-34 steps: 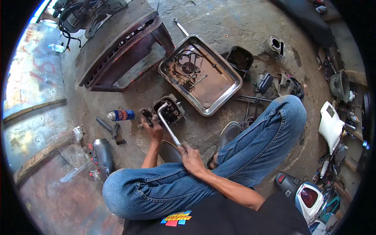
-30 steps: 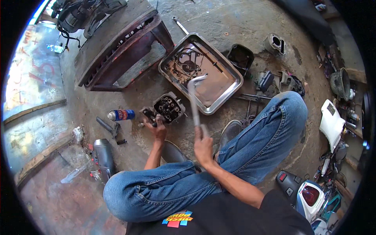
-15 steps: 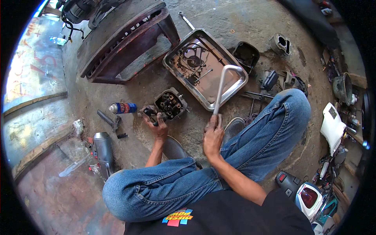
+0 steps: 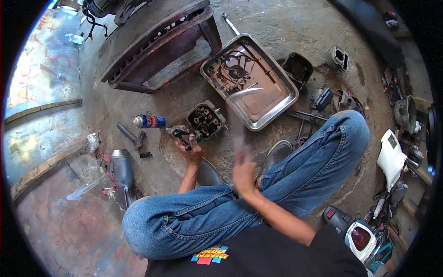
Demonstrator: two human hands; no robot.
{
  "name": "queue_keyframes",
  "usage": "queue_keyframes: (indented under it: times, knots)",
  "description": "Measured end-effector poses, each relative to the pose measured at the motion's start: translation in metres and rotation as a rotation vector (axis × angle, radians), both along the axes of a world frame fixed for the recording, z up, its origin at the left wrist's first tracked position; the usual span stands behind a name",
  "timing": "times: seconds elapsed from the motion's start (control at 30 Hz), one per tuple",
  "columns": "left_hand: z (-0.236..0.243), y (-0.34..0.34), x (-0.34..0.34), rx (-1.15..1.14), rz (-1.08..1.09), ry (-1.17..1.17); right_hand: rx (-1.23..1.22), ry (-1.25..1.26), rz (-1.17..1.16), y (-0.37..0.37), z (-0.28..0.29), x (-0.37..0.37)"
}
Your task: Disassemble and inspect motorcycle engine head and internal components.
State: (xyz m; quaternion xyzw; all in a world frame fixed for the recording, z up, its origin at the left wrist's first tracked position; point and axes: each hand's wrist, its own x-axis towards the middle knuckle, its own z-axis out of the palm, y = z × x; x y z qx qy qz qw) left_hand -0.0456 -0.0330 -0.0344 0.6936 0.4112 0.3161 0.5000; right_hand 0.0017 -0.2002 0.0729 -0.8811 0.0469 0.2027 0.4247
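My left hand (image 4: pixel 189 147) grips a dark metal piece at the lower-left edge of a greasy engine cylinder head (image 4: pixel 204 119) lying on the floor. My right hand (image 4: pixel 245 166) is wrapped round a long bent steel bar (image 4: pixel 238 120), both smeared by motion, with the bar's bent end over the near part of a steel tray (image 4: pixel 206 74) that holds small dark parts and tools. A blue spray can (image 4: pixel 153 121) lies just left of my left hand, and a hammer (image 4: pixel 134 138) lies farther left.
Behind the cylinder head stands a dark red metal frame (image 4: pixel 162 55). A cylinder block (image 4: pixel 336 58), a black cover (image 4: pixel 297 70) and a wrench (image 4: pixel 228 22) lie round the tray. At left are a silver muffler (image 4: pixel 122 175) and painted sheet panels (image 4: pixel 41 78); a white body panel (image 4: pixel 390 157) is at right.
The bar was angled down onto the cylinder head; my right hand lifted it rightward over the tray, and it has since swung slightly back left. The view has shifted a little.
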Motion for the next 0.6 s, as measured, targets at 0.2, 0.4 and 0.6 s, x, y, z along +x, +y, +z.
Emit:
queue_keyframes:
  times: [0.2,0.4,0.6]
  knots:
    - [-0.053,0.038,-0.053,0.361,0.096,0.253,0.056,0.266,0.228,0.011,0.024,0.019]
    - [-0.017,0.019,-0.05,0.197,0.073,0.116,0.035,-0.067,-0.118,0.002,0.008,0.029]
    - [0.017,0.01,-0.028,0.085,0.036,-0.049,0.072,0.1,0.46,0.009,0.002,-0.021]
